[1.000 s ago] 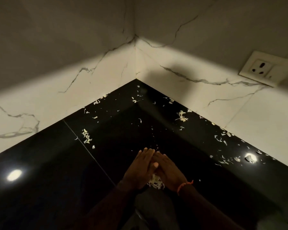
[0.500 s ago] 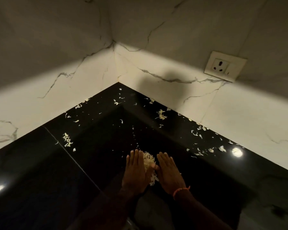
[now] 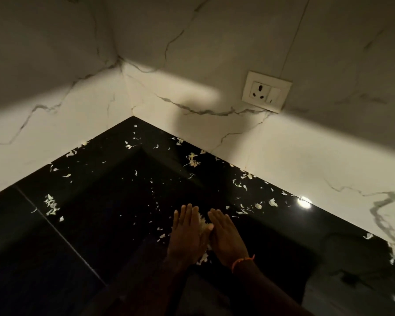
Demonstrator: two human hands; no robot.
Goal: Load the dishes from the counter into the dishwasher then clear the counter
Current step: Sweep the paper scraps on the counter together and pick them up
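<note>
The glossy black counter fills the corner between two marble walls. Pale food scraps lie scattered over it, thickest along the right wall and at the left. My left hand and my right hand lie side by side with straight fingers, palms down on the counter near its front. Between them sits a small heap of white scraps, partly hidden under my left palm, with more scraps showing by my wrists. No dishes are in view.
A white wall socket sits on the right wall above the counter. A seam runs across the counter at the left. The marble walls close off the back and right.
The view has swung left and down a little. My hands have spread slightly apart and slid forward, with the gathered heap of scraps staying between them.
</note>
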